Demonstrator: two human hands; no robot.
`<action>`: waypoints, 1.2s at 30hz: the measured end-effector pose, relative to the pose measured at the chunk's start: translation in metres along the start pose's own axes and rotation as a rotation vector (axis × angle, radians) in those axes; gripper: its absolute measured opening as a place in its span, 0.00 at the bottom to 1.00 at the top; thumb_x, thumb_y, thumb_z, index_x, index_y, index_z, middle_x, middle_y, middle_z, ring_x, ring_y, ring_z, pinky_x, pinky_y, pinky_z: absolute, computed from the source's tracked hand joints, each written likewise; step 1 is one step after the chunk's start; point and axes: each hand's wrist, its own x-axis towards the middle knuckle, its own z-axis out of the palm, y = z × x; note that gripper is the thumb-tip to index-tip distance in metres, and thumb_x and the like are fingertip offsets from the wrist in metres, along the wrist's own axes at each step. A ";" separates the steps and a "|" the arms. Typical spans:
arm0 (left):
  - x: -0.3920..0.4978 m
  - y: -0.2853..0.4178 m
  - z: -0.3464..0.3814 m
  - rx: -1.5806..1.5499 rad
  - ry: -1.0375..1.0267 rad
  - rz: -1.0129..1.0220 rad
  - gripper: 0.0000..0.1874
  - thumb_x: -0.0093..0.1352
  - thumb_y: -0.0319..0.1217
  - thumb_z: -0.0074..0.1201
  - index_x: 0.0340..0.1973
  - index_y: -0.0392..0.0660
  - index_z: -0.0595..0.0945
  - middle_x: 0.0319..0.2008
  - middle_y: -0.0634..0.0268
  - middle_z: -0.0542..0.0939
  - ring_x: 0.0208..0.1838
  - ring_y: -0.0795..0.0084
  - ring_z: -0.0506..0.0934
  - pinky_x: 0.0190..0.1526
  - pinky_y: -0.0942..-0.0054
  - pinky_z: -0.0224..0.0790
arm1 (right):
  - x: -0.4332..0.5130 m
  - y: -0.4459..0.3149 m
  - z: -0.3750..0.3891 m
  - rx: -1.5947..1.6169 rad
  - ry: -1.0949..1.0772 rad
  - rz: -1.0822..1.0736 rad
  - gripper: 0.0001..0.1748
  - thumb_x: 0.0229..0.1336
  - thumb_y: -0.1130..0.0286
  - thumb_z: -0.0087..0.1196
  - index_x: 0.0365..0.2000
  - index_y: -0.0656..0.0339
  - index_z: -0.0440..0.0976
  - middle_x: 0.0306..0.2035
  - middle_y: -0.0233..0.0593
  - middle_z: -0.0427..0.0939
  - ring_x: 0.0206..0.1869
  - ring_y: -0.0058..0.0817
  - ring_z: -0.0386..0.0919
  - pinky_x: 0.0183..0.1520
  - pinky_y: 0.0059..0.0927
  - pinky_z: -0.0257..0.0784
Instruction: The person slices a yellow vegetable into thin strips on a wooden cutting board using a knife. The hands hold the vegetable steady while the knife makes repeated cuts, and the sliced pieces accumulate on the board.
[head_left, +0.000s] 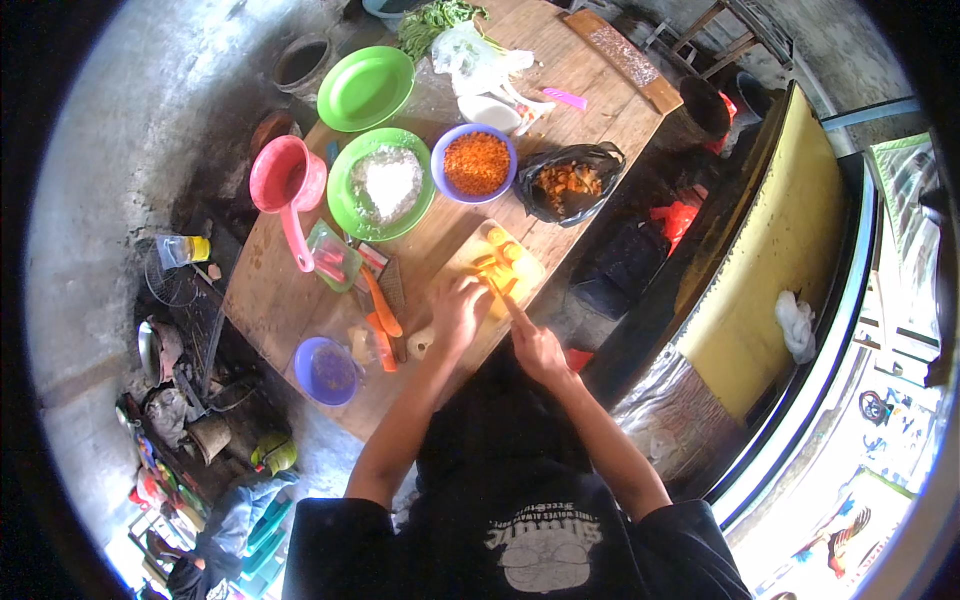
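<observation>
On a cutting board near the table's right edge lie short orange pieces, which look like carrot. My right hand grips a knife, its forefinger stretched along it, the blade over the board. The fingers of my left hand are bent at the board's near left side, beside the blade; whether they pinch a piece cannot be told. Left of that hand lie whole carrots and a pale round thing. Beyond the board stand a purple bowl of orange bits and a black plastic bag of scraps.
A green plate of white powder, an empty green plate, a pink dipper and a purple bowl stand on the wooden table. Leafy greens and a wooden plank lie at the far end.
</observation>
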 end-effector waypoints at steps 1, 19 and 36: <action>0.000 -0.001 0.001 0.004 -0.011 -0.002 0.09 0.66 0.35 0.68 0.42 0.52 0.88 0.47 0.70 0.85 0.55 0.57 0.78 0.59 0.49 0.64 | 0.000 -0.001 -0.001 -0.005 -0.007 0.000 0.36 0.77 0.64 0.46 0.80 0.41 0.53 0.21 0.64 0.79 0.25 0.60 0.83 0.33 0.61 0.81; 0.001 -0.001 0.003 -0.077 0.049 -0.009 0.12 0.63 0.32 0.72 0.42 0.49 0.89 0.47 0.67 0.85 0.54 0.54 0.79 0.57 0.52 0.69 | 0.001 0.012 0.034 -0.210 0.030 -0.004 0.41 0.74 0.64 0.52 0.81 0.35 0.50 0.19 0.58 0.80 0.22 0.53 0.83 0.28 0.57 0.81; -0.001 0.008 0.002 0.020 0.129 -0.014 0.17 0.61 0.31 0.72 0.45 0.49 0.85 0.46 0.62 0.83 0.55 0.52 0.77 0.59 0.47 0.67 | 0.000 0.021 0.014 0.130 0.076 -0.188 0.35 0.74 0.71 0.51 0.78 0.53 0.59 0.20 0.60 0.78 0.22 0.54 0.82 0.29 0.56 0.80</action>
